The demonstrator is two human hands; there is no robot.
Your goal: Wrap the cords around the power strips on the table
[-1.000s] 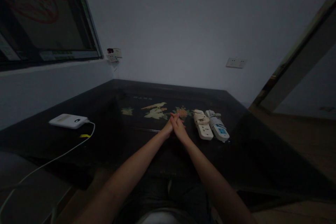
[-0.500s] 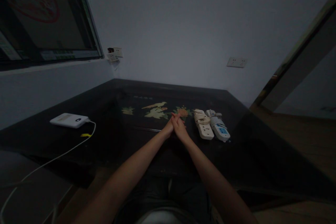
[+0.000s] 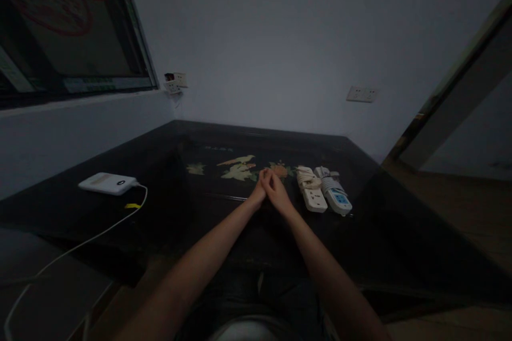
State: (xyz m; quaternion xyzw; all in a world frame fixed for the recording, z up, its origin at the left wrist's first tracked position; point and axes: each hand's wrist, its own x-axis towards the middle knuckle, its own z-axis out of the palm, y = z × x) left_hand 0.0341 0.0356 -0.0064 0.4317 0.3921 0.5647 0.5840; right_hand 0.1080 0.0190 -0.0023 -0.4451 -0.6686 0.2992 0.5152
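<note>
Cream plastic, head view: the nearer power strip (image 3: 315,200) lies at 3 o'clock from the right hand (image 3: 279,196), the closer hand, its long axis running 11 to 5. Just beyond it, the blue-faced strip (image 3: 340,201) lies nearly parallel; contact uncertain. Left hand (image 3: 258,192) and right are pressed together, fingers slightly bent, no object seen between; interlacing cannot be told. Black tabletop (image 3: 180,224) separates hands from strips; its near edge is at 6, the wall (image 3: 260,64) at 12. White device (image 3: 107,184), cabled, well apart at 9.
</note>
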